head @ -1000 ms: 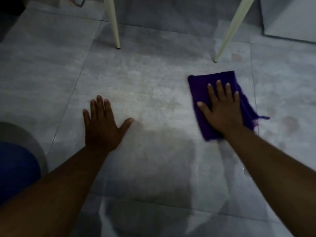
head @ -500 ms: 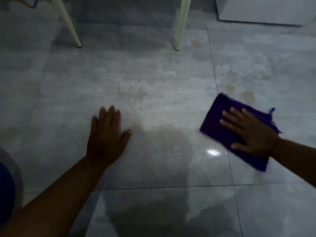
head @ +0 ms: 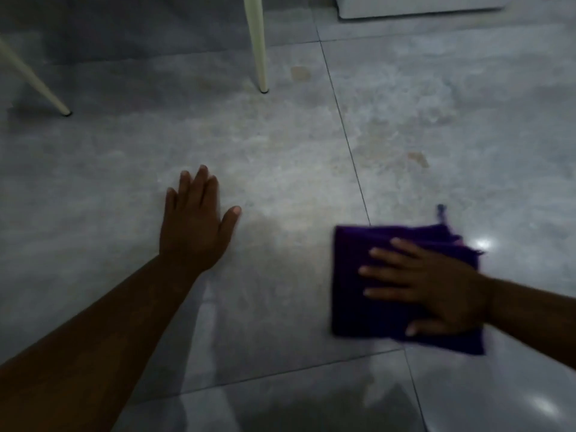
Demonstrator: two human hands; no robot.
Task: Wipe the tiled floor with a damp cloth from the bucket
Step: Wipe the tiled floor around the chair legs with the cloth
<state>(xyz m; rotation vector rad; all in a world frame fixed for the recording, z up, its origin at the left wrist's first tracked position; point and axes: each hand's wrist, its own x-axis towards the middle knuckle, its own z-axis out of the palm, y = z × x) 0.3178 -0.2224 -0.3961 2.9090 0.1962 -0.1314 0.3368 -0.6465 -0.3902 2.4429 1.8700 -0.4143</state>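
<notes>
A folded purple cloth [head: 358,294] lies flat on the grey tiled floor [head: 280,151] at the right, blurred by motion. My right hand [head: 436,291] presses on top of it, fingers spread and pointing left. My left hand [head: 196,226] rests palm down on the bare tile at the centre left, fingers apart, holding nothing. The floor below and right of the cloth shines wet. No bucket is in view.
Two cream furniture legs stand on the floor, one at the top centre [head: 258,57] and one at the far left [head: 31,79]. A pale cabinet base [head: 405,7] runs along the top right. Brownish stains [head: 417,157] mark the tile above the cloth.
My right hand has swept the cloth from the upper middle rightward and back toward me, turning so the fingers point left. My left hand has stayed planted; the view has shifted right.
</notes>
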